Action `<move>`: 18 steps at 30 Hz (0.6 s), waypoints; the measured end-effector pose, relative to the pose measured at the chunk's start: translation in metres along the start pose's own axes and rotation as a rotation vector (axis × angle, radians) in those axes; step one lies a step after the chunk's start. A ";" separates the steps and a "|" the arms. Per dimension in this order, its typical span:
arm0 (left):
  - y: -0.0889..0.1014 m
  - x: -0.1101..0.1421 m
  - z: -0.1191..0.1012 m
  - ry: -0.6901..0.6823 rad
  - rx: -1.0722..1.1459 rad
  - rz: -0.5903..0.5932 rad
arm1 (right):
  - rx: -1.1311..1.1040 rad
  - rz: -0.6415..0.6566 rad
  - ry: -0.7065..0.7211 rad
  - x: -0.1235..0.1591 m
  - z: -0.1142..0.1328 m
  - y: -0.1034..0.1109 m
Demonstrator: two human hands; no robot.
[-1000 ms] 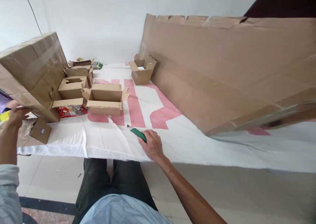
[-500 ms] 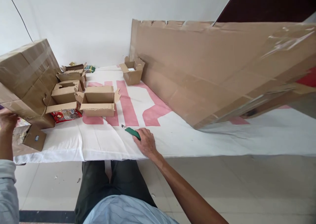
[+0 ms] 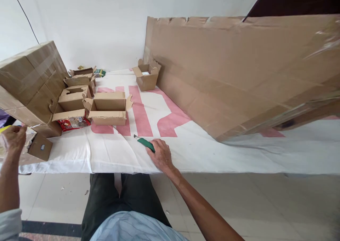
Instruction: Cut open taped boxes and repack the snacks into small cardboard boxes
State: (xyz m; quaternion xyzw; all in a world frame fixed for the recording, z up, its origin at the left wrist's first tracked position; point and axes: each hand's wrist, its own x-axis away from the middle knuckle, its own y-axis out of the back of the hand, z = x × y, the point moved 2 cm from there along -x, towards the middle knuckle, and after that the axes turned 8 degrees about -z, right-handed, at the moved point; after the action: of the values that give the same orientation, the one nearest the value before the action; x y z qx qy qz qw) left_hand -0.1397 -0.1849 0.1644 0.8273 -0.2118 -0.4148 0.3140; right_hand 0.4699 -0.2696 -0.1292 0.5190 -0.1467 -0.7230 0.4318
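Observation:
My right hand (image 3: pixel 161 155) rests on the cloth near the table's front edge, closed around a green box cutter (image 3: pixel 146 143). The cutter's metal tip points away to the left. At the far left, my left hand (image 3: pixel 13 140) is over a cardboard box (image 3: pixel 39 147) with a small label on its end. Its fingers are pinched together. Something yellow (image 3: pixel 4 128) shows beside them, partly cut off by the frame edge, and what the fingers hold is unclear. Beyond the cutter stands an open small carton (image 3: pixel 108 112). Beside that carton lies a red snack packet (image 3: pixel 73 123).
Several open cartons (image 3: pixel 68 106) line up against a large taped box (image 3: pixel 34 81) at left. A small open box (image 3: pixel 147 77) stands at the back, by a big leaning cardboard sheet (image 3: pixel 225 71). White cloth with red print (image 3: pixel 111 159) covers the table. A green packet (image 3: pixel 100 73) lies near the wall.
My left hand has come further into view, moving right over the labelled box, and something yellow now shows by it. My right hand still holds the box cutter; the whole view has shifted slightly.

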 end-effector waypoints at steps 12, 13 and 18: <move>-0.063 0.220 -0.012 -0.409 0.321 0.330 | -0.038 -0.023 -0.028 0.006 -0.007 0.001; -0.067 0.232 -0.011 -0.444 0.341 0.336 | -0.042 -0.028 -0.029 0.006 -0.008 0.002; -0.075 0.274 -0.012 -0.540 0.373 0.379 | 0.014 -0.043 -0.059 -0.002 -0.029 0.004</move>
State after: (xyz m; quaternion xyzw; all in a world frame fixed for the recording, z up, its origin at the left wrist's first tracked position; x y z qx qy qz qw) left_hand 0.0322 -0.2945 -0.0341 0.6773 -0.5080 -0.5070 0.1619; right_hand 0.4975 -0.2631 -0.1374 0.5035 -0.1535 -0.7461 0.4079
